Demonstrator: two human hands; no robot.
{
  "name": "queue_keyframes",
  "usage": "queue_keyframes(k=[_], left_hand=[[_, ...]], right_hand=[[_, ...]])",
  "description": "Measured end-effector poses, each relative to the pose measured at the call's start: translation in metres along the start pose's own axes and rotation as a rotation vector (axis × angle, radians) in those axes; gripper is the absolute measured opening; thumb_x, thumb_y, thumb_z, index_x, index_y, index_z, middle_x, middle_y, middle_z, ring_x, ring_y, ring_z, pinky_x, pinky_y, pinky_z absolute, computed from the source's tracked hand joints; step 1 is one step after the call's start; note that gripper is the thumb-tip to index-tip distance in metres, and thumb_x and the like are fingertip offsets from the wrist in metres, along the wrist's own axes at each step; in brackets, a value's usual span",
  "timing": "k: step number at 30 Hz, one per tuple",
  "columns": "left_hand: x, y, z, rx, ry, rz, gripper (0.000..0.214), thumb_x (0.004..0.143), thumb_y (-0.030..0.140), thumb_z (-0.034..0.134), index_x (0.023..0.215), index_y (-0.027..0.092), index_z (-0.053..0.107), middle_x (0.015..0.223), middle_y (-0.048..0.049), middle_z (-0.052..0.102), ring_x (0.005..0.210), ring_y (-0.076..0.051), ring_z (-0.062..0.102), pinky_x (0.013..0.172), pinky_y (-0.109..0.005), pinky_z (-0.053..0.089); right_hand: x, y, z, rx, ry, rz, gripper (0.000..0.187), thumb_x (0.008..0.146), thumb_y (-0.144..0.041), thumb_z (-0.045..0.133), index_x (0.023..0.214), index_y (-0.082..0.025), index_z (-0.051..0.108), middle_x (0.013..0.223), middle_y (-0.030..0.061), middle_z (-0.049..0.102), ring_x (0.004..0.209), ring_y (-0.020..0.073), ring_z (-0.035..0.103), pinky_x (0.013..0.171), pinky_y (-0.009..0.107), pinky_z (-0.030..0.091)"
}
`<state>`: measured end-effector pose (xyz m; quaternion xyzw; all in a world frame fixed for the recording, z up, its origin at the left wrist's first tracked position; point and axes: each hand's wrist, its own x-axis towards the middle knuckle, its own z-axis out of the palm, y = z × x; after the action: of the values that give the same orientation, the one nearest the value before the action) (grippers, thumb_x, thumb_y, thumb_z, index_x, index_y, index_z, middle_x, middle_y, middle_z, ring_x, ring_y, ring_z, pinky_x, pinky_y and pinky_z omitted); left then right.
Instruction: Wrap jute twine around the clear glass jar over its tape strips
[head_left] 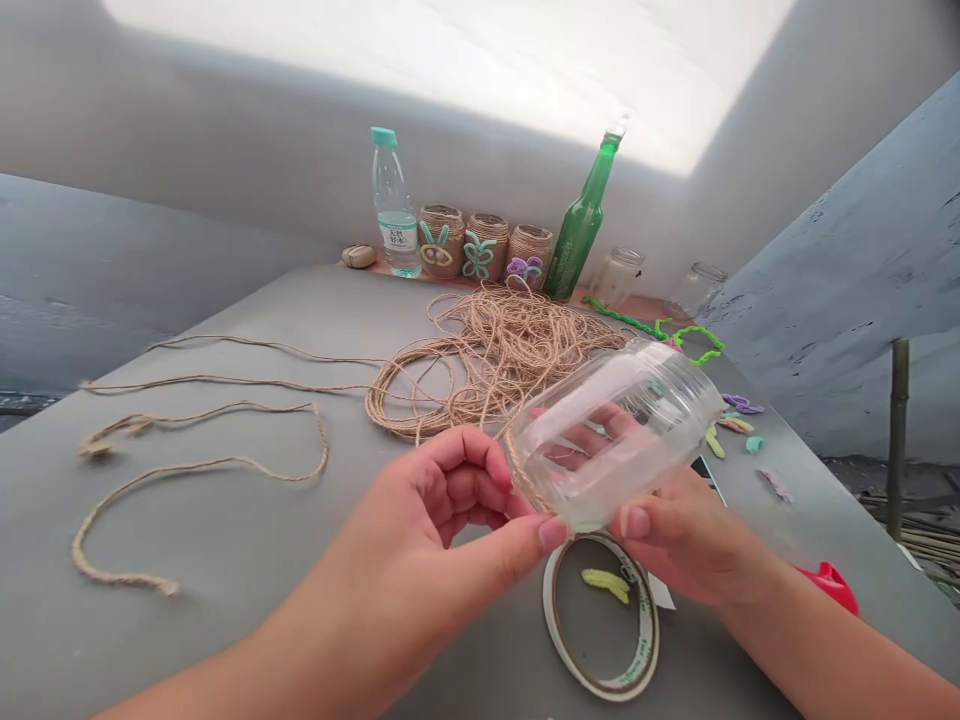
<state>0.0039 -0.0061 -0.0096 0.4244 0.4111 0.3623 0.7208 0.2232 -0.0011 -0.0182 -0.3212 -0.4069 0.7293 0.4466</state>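
Note:
A clear glass jar [622, 430] lies tilted in the air between my hands, its threaded mouth toward the upper right. My right hand [667, 530] is wrapped round its underside, the fingers showing through the glass. Jute twine [525, 470] runs round the jar's base edge. My left hand [465, 500] pinches that twine against the base with thumb and fingers. Behind the jar is a big loose heap of jute twine [517, 340]. Below it a roll of double-sided tape [551, 610] lies on the table, with a yellow fuzzy piece [606, 583] inside its ring.
Cut twine lengths [210, 465] lie on the left. Along the back stand a water bottle [396, 215], several twine-wrapped jars [486, 250], a green glass bottle [581, 220] and clear jars [619, 275]. Pipe-cleaner pieces [739, 403] and a red object [829, 585] are at right.

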Motion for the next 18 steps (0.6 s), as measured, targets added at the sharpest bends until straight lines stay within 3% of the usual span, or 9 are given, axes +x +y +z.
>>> queue_keyframes(k=[6, 9, 12, 18], left_hand=[[0.0, 0.003, -0.007, 0.106, 0.03, 0.071, 0.057, 0.065, 0.034, 0.098, 0.106, 0.03, 0.059, 0.11, -0.0017, 0.073, 0.103, -0.026, 0.07, 0.087, -0.039, 0.057], [0.0, 0.011, -0.009, 0.159, 0.019, 0.036, 0.054, 0.073, 0.052, 0.089, 0.113, 0.029, 0.061, 0.118, -0.0064, 0.072, 0.108, -0.03, 0.069, 0.086, -0.041, 0.057], [-0.001, 0.017, -0.009, 0.216, 0.061, 0.026, 0.057, 0.075, 0.06, 0.083, 0.117, 0.028, 0.063, 0.111, -0.0072, 0.074, 0.107, -0.033, 0.068, 0.08, -0.041, 0.055], [0.0, 0.017, -0.011, 0.264, 0.061, 0.088, 0.051, 0.07, 0.047, 0.09, 0.114, 0.027, 0.072, 0.09, -0.0044, 0.074, 0.092, -0.032, 0.07, 0.069, -0.036, 0.054]], right_hand=[[-0.003, -0.003, 0.0, 0.0, -0.013, 0.04, 0.073, 0.076, -0.032, 0.092, 0.138, -0.032, 0.053, 0.152, 0.0098, 0.056, 0.137, 0.034, 0.058, 0.104, 0.048, 0.054], [-0.003, -0.004, -0.001, 0.007, 0.017, 0.041, 0.075, 0.078, -0.031, 0.09, 0.141, -0.034, 0.051, 0.152, 0.0096, 0.056, 0.135, 0.034, 0.06, 0.102, 0.049, 0.055], [-0.002, -0.004, -0.001, 0.013, 0.0, 0.038, 0.07, 0.078, -0.03, 0.09, 0.138, -0.032, 0.054, 0.149, 0.0086, 0.058, 0.133, 0.031, 0.062, 0.1, 0.042, 0.056], [-0.001, -0.003, 0.003, 0.02, -0.076, 0.034, 0.07, 0.072, -0.025, 0.094, 0.131, -0.033, 0.057, 0.143, 0.0064, 0.061, 0.132, 0.0297, 0.063, 0.099, 0.042, 0.056]])
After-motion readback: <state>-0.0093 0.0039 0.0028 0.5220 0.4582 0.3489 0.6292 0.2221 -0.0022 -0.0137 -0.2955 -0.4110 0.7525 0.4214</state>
